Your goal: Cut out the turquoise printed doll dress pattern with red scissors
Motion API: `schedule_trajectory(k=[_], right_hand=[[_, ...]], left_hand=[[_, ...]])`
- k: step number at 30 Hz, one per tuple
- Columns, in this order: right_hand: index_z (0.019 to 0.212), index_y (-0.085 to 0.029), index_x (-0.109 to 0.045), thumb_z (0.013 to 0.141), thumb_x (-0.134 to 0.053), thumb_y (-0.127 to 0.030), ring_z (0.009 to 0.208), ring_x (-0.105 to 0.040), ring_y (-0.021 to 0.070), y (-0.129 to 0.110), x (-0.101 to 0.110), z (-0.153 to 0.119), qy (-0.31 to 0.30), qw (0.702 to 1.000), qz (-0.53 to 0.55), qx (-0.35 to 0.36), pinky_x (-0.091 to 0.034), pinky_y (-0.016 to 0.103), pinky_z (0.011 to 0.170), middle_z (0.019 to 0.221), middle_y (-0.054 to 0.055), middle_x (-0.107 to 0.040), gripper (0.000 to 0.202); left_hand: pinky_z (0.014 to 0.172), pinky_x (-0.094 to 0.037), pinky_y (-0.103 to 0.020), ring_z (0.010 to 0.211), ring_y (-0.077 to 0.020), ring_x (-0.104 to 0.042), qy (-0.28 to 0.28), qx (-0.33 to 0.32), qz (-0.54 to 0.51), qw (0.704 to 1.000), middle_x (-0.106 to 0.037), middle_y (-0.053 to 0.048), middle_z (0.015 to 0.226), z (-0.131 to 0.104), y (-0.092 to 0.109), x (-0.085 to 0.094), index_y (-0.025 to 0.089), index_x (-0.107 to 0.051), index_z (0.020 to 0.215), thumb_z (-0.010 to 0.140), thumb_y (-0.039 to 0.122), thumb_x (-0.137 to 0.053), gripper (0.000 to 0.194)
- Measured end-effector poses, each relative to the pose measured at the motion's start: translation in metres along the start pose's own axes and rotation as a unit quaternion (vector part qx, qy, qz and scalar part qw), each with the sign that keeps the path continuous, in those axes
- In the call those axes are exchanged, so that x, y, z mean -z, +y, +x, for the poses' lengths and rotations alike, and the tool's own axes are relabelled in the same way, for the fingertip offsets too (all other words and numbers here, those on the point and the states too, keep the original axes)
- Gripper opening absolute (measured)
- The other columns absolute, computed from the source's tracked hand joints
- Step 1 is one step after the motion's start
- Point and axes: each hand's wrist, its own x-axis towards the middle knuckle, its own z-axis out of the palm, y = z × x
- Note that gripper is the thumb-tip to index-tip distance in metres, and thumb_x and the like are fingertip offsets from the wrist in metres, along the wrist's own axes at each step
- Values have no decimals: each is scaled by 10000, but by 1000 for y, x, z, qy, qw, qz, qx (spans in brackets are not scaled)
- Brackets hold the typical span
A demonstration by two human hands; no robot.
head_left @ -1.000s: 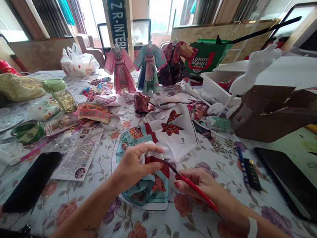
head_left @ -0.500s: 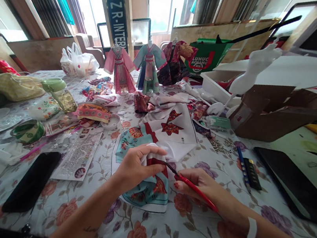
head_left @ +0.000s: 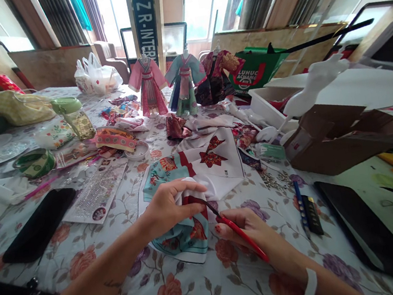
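Observation:
My left hand (head_left: pixel 170 205) pinches a fold of printed fabric (head_left: pixel 182 238) between thumb and fingers, near the middle of the table. The cloth is white, turquoise and dark red with a butterfly print, and part of it is bunched under the hand. In my right hand (head_left: pixel 257 232) are red tweezers (head_left: pixel 242 233), as they appear, with a dark curved tip. That tip touches the dark red strip of the fold, right beside my left thumb. My right palm hides part of the tool.
Around the cloth lie a black phone (head_left: pixel 40 225), a rhinestone sheet (head_left: pixel 97 194), a blue pen (head_left: pixel 301 208) and a black tablet (head_left: pixel 372 234). Two dressed doll forms (head_left: pixel 149 88) stand behind. A cardboard box (head_left: pixel 328 140) and a white mannequin (head_left: pixel 314 83) occupy the right.
Almost nothing differs. The rear end of the red tweezers and my right wrist have shifted very slightly; my left hand keeps its hold on the fabric.

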Motion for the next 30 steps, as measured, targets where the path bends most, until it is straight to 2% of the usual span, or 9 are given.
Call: schedule_trajectory(k=[5,10,13,18,30], right_hand=[[531,-203,-370,785,-636,-513,362,-353,68,0,0,0,-9,1000,3,8,-178,212,374,409,-72,-390,481],[529,-205,-370,789,-627,-529,386,-401,88,0,0,0,-3,1000,-5,12,-201,220,389,404,-63,-397,488],[518,-206,-362,798,-610,-535,379,-374,84,-1,0,-1,0,1000,-6,21,-225,224,399,401,-64,-394,499],[519,-203,-373,820,-603,-506,368,-321,72,-2,1,-1,-14,1000,-8,19,-210,227,398,406,-43,-481,486],[507,-199,-402,810,-603,-532,364,-354,82,0,0,0,-3,1000,-8,13,-216,229,401,405,-26,-514,492]], left_hand=[[721,-496,-219,838,-156,-628,-3,-3,-2,1000,-679,-38,1005,0,-1,0,175,-713,983,708,187,-733,276],[698,-503,-226,801,-156,-637,-3,-6,-1,1000,-687,-35,1002,0,-2,0,184,-717,981,702,197,-738,281],[696,-500,-220,799,-150,-637,-3,-5,0,1000,-690,-29,1009,0,-2,0,191,-718,983,700,197,-741,284],[690,-494,-207,783,-138,-630,-2,1,1,1000,-691,-26,1006,-1,0,0,188,-721,979,694,184,-746,287],[704,-503,-221,802,-158,-644,3,-7,1,1000,-697,-37,1001,0,1,1,186,-729,975,688,194,-755,288]])
